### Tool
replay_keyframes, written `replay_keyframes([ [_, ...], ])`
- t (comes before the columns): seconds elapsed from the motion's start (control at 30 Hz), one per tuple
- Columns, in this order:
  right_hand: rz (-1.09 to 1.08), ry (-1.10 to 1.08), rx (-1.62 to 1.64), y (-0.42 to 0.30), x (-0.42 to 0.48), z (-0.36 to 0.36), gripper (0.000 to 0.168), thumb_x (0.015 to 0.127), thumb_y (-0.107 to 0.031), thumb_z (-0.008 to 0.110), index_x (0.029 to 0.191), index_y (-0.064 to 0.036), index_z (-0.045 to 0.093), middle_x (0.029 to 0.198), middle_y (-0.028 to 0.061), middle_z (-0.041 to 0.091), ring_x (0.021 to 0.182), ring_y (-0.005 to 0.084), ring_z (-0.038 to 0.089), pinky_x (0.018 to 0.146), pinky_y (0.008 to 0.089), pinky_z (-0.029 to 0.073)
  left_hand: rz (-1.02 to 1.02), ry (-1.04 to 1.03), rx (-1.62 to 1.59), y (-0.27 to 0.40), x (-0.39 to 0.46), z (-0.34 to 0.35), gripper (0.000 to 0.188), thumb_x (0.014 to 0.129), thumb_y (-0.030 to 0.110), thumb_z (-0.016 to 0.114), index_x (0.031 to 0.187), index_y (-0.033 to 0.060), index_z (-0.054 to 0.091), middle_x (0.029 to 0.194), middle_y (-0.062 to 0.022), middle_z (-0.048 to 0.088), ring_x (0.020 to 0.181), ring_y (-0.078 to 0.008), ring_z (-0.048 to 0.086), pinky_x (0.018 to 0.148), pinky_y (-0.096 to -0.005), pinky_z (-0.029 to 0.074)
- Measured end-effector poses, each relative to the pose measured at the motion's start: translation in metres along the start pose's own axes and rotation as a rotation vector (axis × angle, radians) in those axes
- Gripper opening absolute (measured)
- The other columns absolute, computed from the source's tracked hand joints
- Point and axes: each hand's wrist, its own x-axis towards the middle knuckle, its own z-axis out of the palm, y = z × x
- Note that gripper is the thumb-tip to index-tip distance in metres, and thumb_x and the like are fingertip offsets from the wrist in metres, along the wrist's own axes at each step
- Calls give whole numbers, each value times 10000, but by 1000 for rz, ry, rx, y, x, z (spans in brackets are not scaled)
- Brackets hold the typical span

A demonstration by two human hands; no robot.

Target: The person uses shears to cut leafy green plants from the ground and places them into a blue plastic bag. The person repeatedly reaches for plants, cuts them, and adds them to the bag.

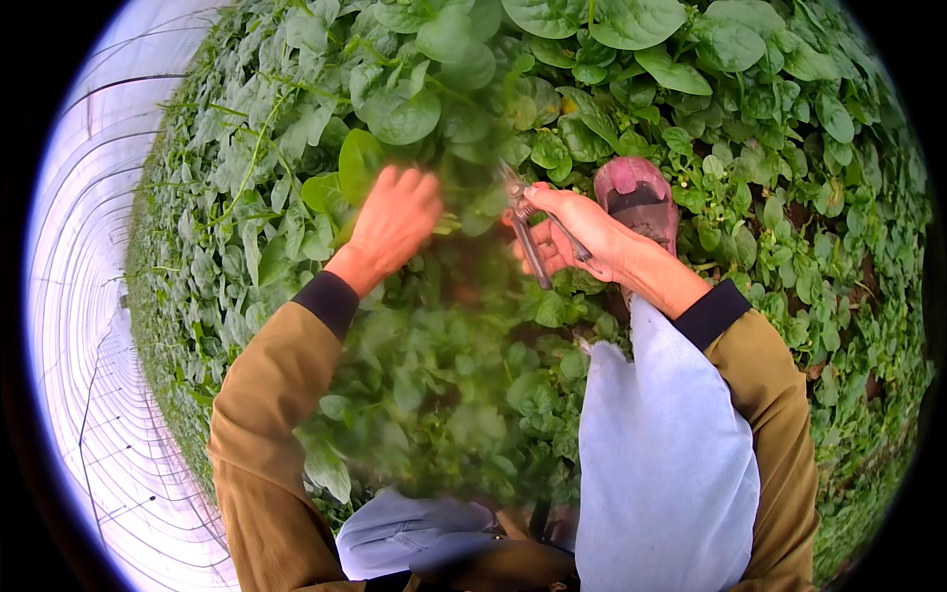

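Observation:
My left hand point(399, 214) is blurred, its fingers curled round green leafy shoots point(360, 166). Broad leaves stick out on its left side and pale stems point(447, 223) show at its right. Pruning shears point(527, 229) lie in my right hand point(577, 226), their two handles spread and the blades pointing up and left among the leaves. My right fingers wrap only loosely about the handles. Between both hands the foliage is hazy, so detail there is hard to make out.
Dense low leafy plants point(799, 222) surround me, with taller broad leaves point(636, 22) ahead. A pink shoe point(635, 177) stands among them beside my right hand, below a light-blue trouser leg point(666, 444). The hooped plastic cover of a tunnel greenhouse point(89, 296) rises at the left.

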Motion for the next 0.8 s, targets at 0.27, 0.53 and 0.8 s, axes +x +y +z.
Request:
replay_keyframes([
  [0.27,-121,-65,-56,-14,-15,4,469,1046,-429,345,1187,-23,533,877,128,641,719,213,640,636,335,541,-33,186,-32,-22,-16,-17,150,755,127,599,900,89,591,1217,-67,576,923,-234,513,815,-354,392],
  [0.53,-76,136,-140,-51,26,7,428,1031,-402,338,1152,-54,556,852,94,625,715,168,609,655,315,499,-19,150,57,-34,19,-46,166,783,132,599,944,113,560,882,-36,603,891,-220,538,756,-367,381],
  [0.8,-7,65,-230,-52,49,4,447,1017,-425,372,1144,-32,540,870,131,654,709,188,640,598,300,515,-261,-136,313,-49,76,-22,842,757,147,693,1520,141,337,692,3,654,738,-201,621,713,-372,382],
])
